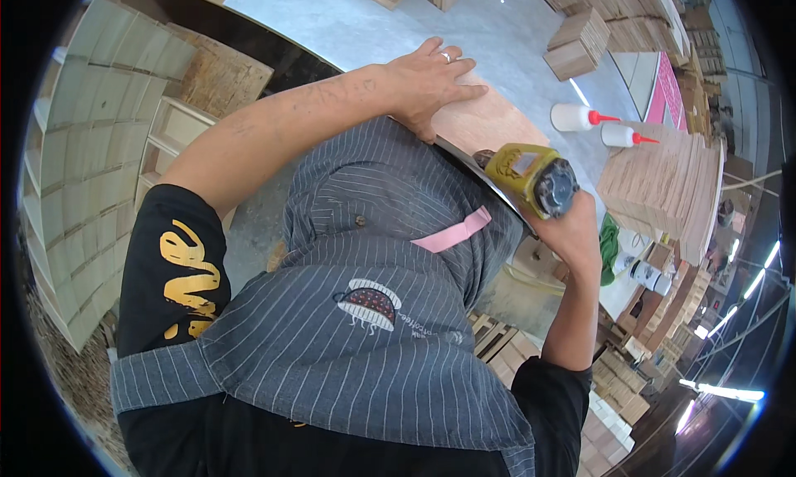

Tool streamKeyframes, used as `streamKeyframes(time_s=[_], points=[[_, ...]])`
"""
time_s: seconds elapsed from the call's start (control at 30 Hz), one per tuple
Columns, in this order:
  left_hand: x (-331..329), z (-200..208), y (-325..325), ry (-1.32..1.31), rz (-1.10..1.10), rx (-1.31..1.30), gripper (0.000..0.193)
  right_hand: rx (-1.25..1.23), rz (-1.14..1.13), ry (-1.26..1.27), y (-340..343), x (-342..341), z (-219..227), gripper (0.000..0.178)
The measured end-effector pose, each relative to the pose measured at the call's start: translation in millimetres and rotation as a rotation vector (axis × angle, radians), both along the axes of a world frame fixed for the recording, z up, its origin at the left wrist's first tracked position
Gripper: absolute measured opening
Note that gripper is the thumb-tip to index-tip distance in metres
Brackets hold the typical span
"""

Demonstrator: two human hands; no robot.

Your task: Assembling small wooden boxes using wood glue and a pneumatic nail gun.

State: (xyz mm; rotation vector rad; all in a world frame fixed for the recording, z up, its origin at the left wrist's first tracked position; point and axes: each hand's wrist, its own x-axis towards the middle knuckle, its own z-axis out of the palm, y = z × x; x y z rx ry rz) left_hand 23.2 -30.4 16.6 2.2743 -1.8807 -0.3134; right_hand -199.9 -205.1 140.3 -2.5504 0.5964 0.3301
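My left hand (433, 80) lies on a thin, light-brown wooden board (491, 119) at the table's near edge. Its fingers are spread over the board's left end, and the thumb hangs down by the edge. A ring shows on one finger. In my right hand (572, 228) is a yellow-green nail gun (521, 168) with a dark round cap. The gun's far end is at the board's right end; whether it touches the wood is hidden. The gun's body covers most of my right fingers, which are wrapped round its handle.
Two white squeeze bottles (572, 118) with red tips lie on the pale tabletop (332, 21) beyond the gun. Stacks of wooden pieces (655, 178) stand at the right, with more blocks (577, 44) at the far side. Pale wooden drawers or boxes (108, 137) are piled at the left.
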Motion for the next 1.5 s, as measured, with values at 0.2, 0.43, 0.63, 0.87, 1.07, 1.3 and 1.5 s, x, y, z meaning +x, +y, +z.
streamKeyframes(time_s=[0.2,0.43,0.63,0.87,1.07,1.3,1.5], points=[[30,16,31,-0.041,0.0,0.163,0.127,0.047,0.01,-0.1,16,13,9,0.032],[37,10,33,-0.015,-0.058,0.086,0.118,0.122,0.12,-0.126,34,49,3,0.034],[34,2,35,-0.036,-0.054,0.026,0.112,0.115,0.175,-0.068,45,72,3,0.043],[31,-2,34,-0.04,-0.029,-0.005,0.112,0.102,0.193,-0.017,53,83,6,0.047],[30,-6,34,-0.058,-0.029,-0.046,0.112,0.051,0.238,-0.046,58,86,3,0.044],[34,-1,35,-0.043,-0.053,-0.068,0.106,0.075,0.215,-0.034,57,84,4,0.038],[37,-3,31,0.045,-0.037,-0.079,0.099,0.063,0.243,-0.086,54,86,2,0.039]])
